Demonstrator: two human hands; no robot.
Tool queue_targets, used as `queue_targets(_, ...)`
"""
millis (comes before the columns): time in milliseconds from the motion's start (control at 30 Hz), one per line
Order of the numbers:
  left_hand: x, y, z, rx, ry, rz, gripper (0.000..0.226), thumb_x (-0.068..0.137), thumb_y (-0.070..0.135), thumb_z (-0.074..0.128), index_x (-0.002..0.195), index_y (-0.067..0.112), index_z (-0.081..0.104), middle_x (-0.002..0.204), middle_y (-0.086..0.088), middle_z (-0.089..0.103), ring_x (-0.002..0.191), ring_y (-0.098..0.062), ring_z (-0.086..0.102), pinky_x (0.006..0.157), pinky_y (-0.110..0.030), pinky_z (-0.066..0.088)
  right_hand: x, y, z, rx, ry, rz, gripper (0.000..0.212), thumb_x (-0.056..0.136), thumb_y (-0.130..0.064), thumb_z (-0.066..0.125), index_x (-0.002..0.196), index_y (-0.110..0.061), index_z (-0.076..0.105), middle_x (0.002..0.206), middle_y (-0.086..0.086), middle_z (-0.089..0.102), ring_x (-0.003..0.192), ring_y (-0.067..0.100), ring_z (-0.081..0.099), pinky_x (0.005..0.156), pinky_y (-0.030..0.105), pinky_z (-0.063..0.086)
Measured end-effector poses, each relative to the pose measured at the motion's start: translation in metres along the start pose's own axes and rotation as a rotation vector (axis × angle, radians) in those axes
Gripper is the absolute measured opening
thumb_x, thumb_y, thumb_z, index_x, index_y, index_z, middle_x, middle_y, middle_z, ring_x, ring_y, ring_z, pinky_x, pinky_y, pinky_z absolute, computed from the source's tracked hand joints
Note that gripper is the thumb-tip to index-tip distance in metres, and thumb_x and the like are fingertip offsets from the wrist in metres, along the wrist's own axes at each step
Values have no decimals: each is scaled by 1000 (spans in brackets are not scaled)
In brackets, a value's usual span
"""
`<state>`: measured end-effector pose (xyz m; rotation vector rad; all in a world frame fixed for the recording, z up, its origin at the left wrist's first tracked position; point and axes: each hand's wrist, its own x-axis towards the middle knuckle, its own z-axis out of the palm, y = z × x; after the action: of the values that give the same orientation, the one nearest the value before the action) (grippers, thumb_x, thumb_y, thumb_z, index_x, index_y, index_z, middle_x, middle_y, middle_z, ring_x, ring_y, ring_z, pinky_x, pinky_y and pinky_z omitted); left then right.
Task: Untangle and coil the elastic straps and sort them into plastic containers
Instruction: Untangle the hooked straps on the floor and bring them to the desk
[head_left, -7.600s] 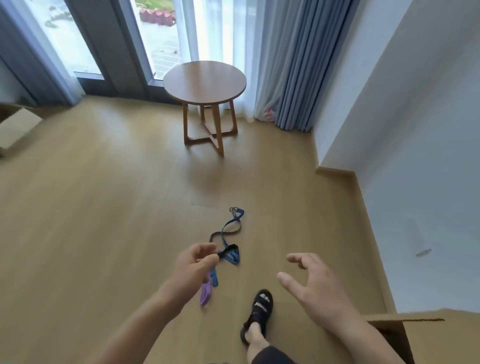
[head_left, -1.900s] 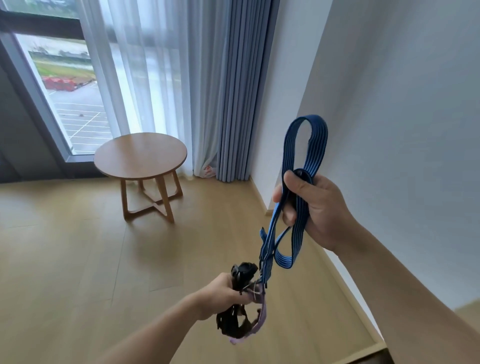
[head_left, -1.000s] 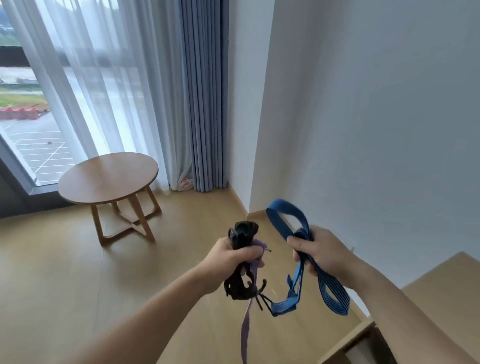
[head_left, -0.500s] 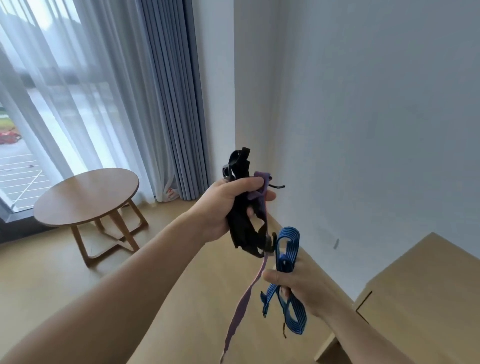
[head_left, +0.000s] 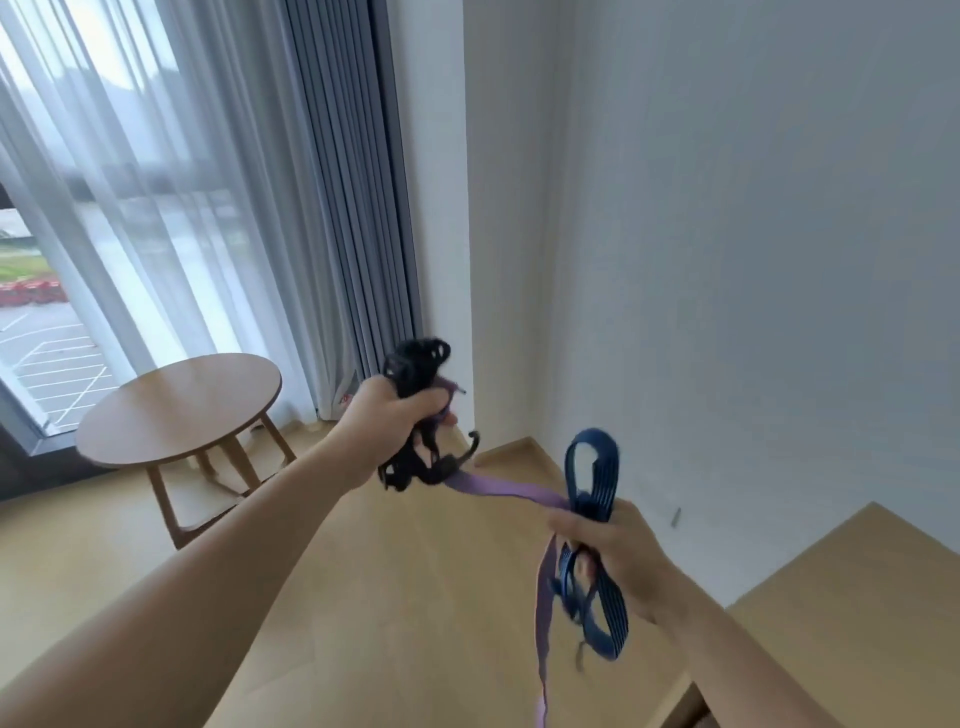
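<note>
My left hand (head_left: 397, 415) grips a bunched black elastic strap (head_left: 415, 361) with black hooks hanging below my fist. A purple strap (head_left: 498, 488) runs from that bundle across to my right hand (head_left: 618, 551) and then hangs down past it. My right hand grips a blue striped strap (head_left: 592, 478), one loop standing above my fist and more loops dangling below. Both hands are held up in front of me, about a forearm's length apart. No plastic container is in view.
A round wooden side table (head_left: 176, 405) stands at the left by the window and grey curtains (head_left: 332, 197). A white wall fills the right. A light wooden surface (head_left: 852, 608) sits at the lower right. Wooden floor lies below.
My left hand has come down and my right hand has moved right and up, so the purple strap now stretches between them. The view has turned slightly.
</note>
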<state>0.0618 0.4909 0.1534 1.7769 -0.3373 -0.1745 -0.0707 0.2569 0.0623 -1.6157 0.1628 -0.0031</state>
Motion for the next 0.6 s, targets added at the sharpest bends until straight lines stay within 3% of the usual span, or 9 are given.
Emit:
queue_targets(67,-7,-19,6,98,-126,-55,15,92,11,64,90,21,75,83,-9,76,64,-19,60,57,-24,49,6,-23,-13,-23,45,-79,36,83,-24,77,51,-22,60,46,1,48,36,18,41,43,29,35)
queue_targets(167,-22,-34,27,-31,-195,-100,15,93,9,62,92,19,74,91,-12,76,56,-9,57,51,-19,47,13,-52,-24,-62,30,-166,34,85,-24,75,53,-20,63,45,-3,48,36,18,41,43,29,35)
queue_targets(233,-29,-35,45,-180,-220,-120,10,91,8,63,95,11,71,94,-11,76,54,-10,56,51,-19,46,14,-62,-21,-104,-70,-180,19,83,-26,75,70,-12,70,51,-2,48,38,17,41,42,27,35)
queue_targets(300,-34,-32,59,-331,-304,-138,5,78,11,67,82,12,70,79,-9,71,49,-14,51,48,-21,43,16,-67,-14,-182,-164,-200,17,85,-22,72,83,-5,70,54,0,49,40,17,42,41,24,35)
queue_targets(400,-33,-27,56,-531,-478,-173,14,53,21,67,63,12,62,66,-14,53,43,-15,44,46,-24,38,16,-72,-15,-205,-190,-221,18,85,-20,71,72,-9,66,54,2,50,41,17,42,42,25,36)
queue_targets(500,-16,-27,28,-709,-630,-135,27,53,25,77,63,9,58,59,-11,58,39,-14,44,48,-24,37,11,-79,-31,-185,-159,-186,27,79,-24,71,62,-9,57,50,-1,46,40,18,41,46,29,35)
queue_targets(600,-1,-26,13,-640,-780,-166,13,61,25,67,65,13,66,52,-2,57,41,-11,45,49,-24,36,10,-82,-33,-268,-136,-145,29,78,-25,70,57,-14,54,49,-3,45,41,19,41,46,27,34)
